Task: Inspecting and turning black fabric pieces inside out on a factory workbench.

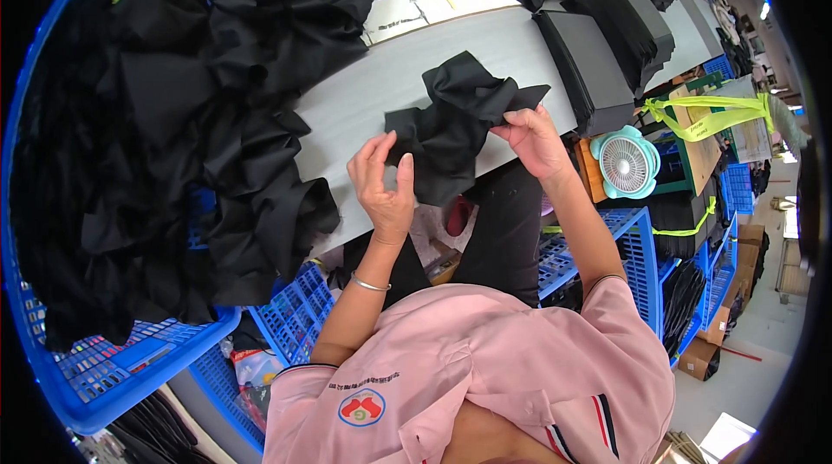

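Two bare hands work a crumpled black fabric piece [446,139] at the near edge of a pale grey worktable [373,87]. Cloth sits btwn them, directly R of the L hand [381,191] and L of the R hand [539,145]; both are right at it, w/ neither clearly nearer. R thumb & fingertips pinch its R side, close to a pointed corner. L thumb & fingers stand parted at its L border; can't tell if they grip any cloth.

Folds blur the long axis; approx. as wide as deep, so no clear lengthwise run. That corner points R, twd a stack of black flat panels [589,61] by the table's R side; the lower end points back twd the wearer's lap, reaching past the near edge. Can't tell how much rests on the tabletop vs. hangs from the R hand. Well to L: a heap of black cloth [173,100] over a blue basket [130,395].
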